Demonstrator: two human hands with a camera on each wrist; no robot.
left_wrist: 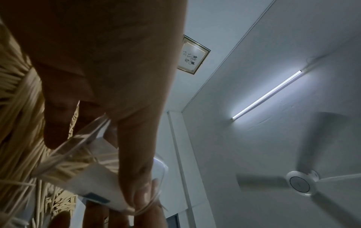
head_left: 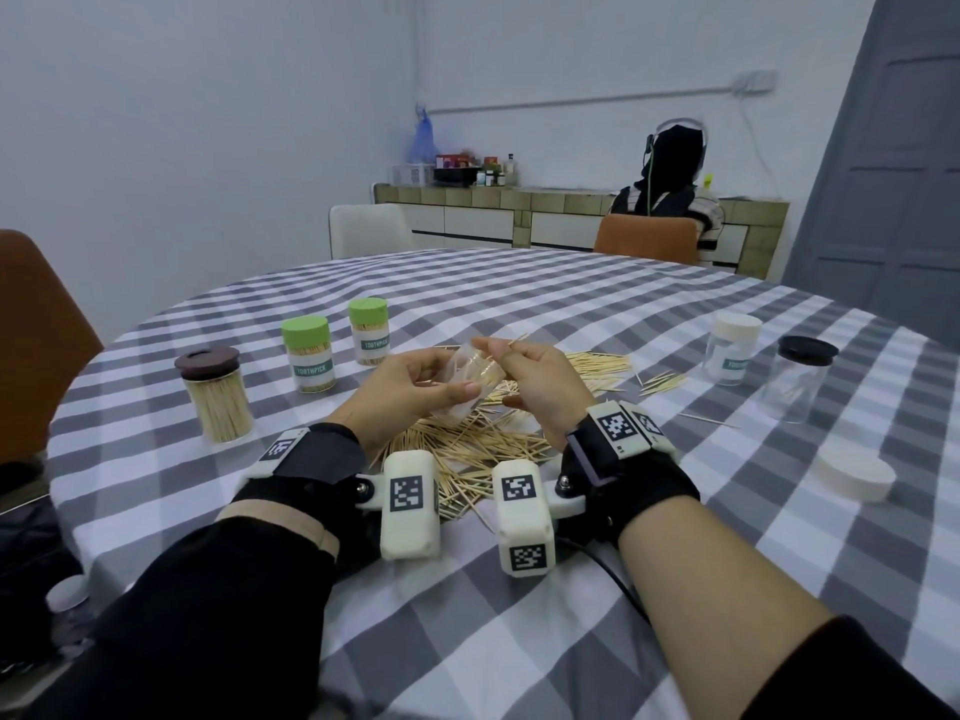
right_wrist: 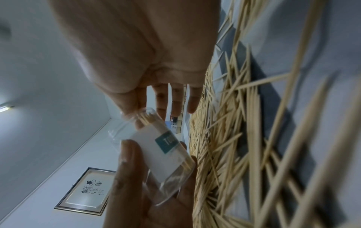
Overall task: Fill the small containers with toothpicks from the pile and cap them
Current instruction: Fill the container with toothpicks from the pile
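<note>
Grey-and-white checked cloth [head_left: 519, 314] covers a round table in a pale-walled room, with a loose pile of toothpicks [head_left: 467, 449] spread across its middle. Both forearms reach forward from 6 o'clock, wrists lifted clear of the cloth, each strapped with a white marker-tagged camera block.

Left hand [head_left: 415, 387] comes in from 7 o'clock, palm turned up and inward; its thumb and fingers curl round a clear small container [head_left: 470, 379] — tilted, mouth toward 12 o'clock — held above the pile. The right wrist view shows that container [right_wrist: 162, 151] partly filled with toothpicks, a white label with a teal patch on its side, the left thumb pressed along the label.

Right hand [head_left: 535, 376] comes in from 5 o'clock and meets the container's mouth. Its thumb and forefinger pinch a few toothpicks [head_left: 517, 341] at the rim, the other fingers loosely bent.

At 10 o'clock stand a brown-lidded jar [head_left: 215, 394] full of toothpicks and two green-capped containers [head_left: 309, 361]. At 2 o'clock stand a white-capped container [head_left: 732, 353] and a black-lidded clear jar [head_left: 800, 381]; a loose white cap [head_left: 852, 478] lies at 3 o'clock.
</note>
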